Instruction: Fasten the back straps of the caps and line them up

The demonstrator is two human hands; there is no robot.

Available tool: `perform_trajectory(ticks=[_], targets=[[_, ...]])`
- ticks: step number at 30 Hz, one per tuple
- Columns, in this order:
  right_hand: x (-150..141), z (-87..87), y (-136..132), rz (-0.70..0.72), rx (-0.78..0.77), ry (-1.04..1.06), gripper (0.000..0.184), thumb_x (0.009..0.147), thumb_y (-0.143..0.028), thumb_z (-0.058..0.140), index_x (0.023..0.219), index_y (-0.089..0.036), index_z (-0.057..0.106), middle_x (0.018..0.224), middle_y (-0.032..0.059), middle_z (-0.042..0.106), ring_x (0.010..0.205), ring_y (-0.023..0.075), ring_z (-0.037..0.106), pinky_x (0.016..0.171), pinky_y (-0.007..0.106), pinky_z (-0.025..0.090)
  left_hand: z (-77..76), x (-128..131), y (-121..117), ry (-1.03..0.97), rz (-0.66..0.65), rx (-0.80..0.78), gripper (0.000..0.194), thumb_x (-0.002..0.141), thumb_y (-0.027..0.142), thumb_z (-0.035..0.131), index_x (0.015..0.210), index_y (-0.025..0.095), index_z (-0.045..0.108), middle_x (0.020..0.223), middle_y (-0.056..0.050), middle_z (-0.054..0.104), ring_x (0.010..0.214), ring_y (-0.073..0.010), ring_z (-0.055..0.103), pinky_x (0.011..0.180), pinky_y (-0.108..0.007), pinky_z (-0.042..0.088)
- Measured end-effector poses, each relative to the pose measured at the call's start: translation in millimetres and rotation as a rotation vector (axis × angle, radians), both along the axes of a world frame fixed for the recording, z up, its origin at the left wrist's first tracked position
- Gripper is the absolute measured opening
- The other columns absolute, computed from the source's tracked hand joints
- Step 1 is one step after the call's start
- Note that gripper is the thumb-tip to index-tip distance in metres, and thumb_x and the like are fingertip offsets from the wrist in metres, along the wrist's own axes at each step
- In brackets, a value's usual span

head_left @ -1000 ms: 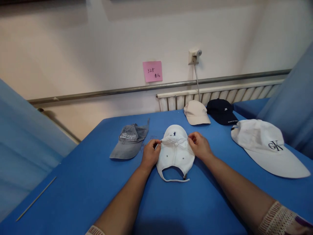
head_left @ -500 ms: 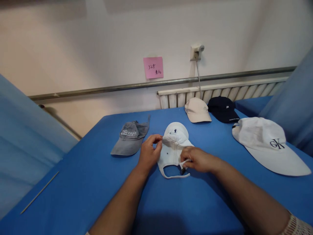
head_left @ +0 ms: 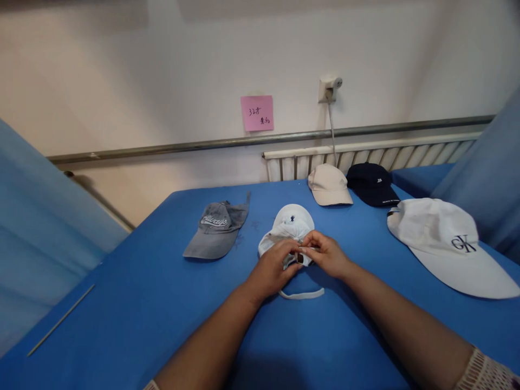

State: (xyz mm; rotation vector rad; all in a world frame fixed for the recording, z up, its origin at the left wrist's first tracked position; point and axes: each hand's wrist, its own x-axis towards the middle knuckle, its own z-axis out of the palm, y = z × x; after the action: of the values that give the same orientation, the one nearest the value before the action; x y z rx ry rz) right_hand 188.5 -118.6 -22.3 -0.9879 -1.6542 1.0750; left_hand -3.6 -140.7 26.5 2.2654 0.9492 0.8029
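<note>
A small white baseball cap (head_left: 291,223) with a dark logo lies in the middle of the blue-covered table, its back opening facing me. My left hand (head_left: 271,272) is closed on the back of the cap, thumb and fingers pinching near a small dark buckle (head_left: 300,259). From the other side my right hand (head_left: 328,254) pinches the same strap end, fingertips meeting those of the left. The loose white strap (head_left: 304,295) lies on the cover below the hands. Exactly what lies between the fingertips is partly hidden.
A grey cap (head_left: 215,230) lies to the left. At the back right are a beige cap (head_left: 329,184) and a navy cap (head_left: 371,184); a large white cap (head_left: 441,233) is nearer. A thin stick (head_left: 60,319) rests at far left. Blue curtains (head_left: 44,238) hang on both sides.
My left hand has moved right and down from the cap's left side to the buckle. The right hand has shifted slightly up, and the cap's back edge is now bunched up.
</note>
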Motion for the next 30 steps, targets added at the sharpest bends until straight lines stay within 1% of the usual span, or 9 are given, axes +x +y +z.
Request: perform_trajectory(ticks=[2,5,8,11,13,20,26,28,30], targets=[[1,5.4,-3,-0.037,0.14,-0.085,0.011,0.085,-0.031,0.059,0.089,-0.021,0.059,0.088,0.0028,0.065,0.081,0.0172,0.062,0.073,0.031,0.05,-3.5,0,2,-0.021,0.04,0.001,0.023,0.081,0.021,0.063,0.104,0.022,0.062,0.109,-0.005,0.066,0.104,-0.0207,0.06,0.096,-0.035,0.045],[4,16.9,-9,-0.082,0.41,-0.217,0.013,0.084,-0.027,0.061,0.096,-0.023,0.063,0.105,0.0071,0.064,0.101,0.0221,0.059,0.089,0.039,0.046,-8.1,-1,5,-0.072,0.139,-0.007,0.021,0.08,0.021,0.063,0.102,0.021,0.062,0.104,-0.005,0.067,0.097,-0.0197,0.062,0.091,-0.034,0.047],[5,25.6,-14,-0.103,0.517,-0.37,0.02,0.083,-0.028,0.065,0.103,-0.026,0.065,0.106,0.0068,0.064,0.1,0.0239,0.059,0.088,0.041,0.044,-10.0,-1,7,-0.112,0.196,-0.019,0.02,0.079,0.02,0.063,0.098,0.021,0.063,0.098,-0.004,0.068,0.091,-0.0189,0.063,0.085,-0.033,0.049],[3,29.1,-18,-0.107,0.509,-0.485,0.021,0.085,-0.029,0.064,0.106,-0.029,0.065,0.101,0.0055,0.064,0.094,0.0232,0.059,0.084,0.04,0.044,-10.5,-1,6,-0.132,0.198,-0.028,0.021,0.078,0.021,0.063,0.099,0.021,0.063,0.096,-0.004,0.068,0.087,-0.0184,0.063,0.082,-0.032,0.05],[2,30.0,-19,-0.1,0.492,-0.5,0.02,0.085,-0.028,0.063,0.105,-0.028,0.064,0.099,0.005,0.064,0.093,0.0227,0.059,0.084,0.039,0.044,-10.9,-1,5,-0.138,0.218,-0.03,0.023,0.078,0.021,0.063,0.1,0.021,0.061,0.096,-0.004,0.067,0.086,-0.018,0.063,0.08,-0.031,0.051],[0,32.1,-25,-0.027,0.402,-0.36,0.013,0.084,-0.022,0.06,0.097,-0.023,0.058,0.088,0.003,0.06,0.073,0.0162,0.056,0.067,0.03,0.046,-11.3,0,1,-0.115,0.222,-0.035,0.025,0.078,0.018,0.062,0.102,0.021,0.057,0.094,-0.002,0.065,0.088,-0.0169,0.063,0.081,-0.03,0.05],[3,26.8,-20,0.009,0.355,-0.273,0.011,0.083,-0.022,0.06,0.094,-0.023,0.057,0.084,0.0011,0.06,0.073,0.0153,0.057,0.068,0.029,0.047,-10.2,-1,1,-0.107,0.209,-0.032,0.027,0.079,0.019,0.062,0.105,0.02,0.057,0.096,-0.003,0.066,0.087,-0.0172,0.064,0.081,-0.03,0.051],[5,24.2,-17,0.032,0.324,-0.233,0.01,0.084,-0.024,0.06,0.094,-0.023,0.059,0.084,0.0011,0.061,0.073,0.015,0.058,0.068,0.028,0.048,-9.0,-3,3,-0.111,0.241,-0.008,0.028,0.079,0.019,0.062,0.107,0.02,0.057,0.098,-0.003,0.066,0.088,-0.0171,0.064,0.081,-0.029,0.05],[8,21.7,-13,0.023,0.283,-0.214,0.012,0.084,-0.026,0.061,0.095,-0.022,0.06,0.083,0.0007,0.062,0.072,0.0147,0.059,0.067,0.028,0.048,-6.2,-5,5,-0.123,0.319,0.027,0.025,0.08,0.019,0.061,0.105,0.019,0.058,0.097,-0.004,0.067,0.086,-0.0167,0.063,0.08,-0.029,0.05]])
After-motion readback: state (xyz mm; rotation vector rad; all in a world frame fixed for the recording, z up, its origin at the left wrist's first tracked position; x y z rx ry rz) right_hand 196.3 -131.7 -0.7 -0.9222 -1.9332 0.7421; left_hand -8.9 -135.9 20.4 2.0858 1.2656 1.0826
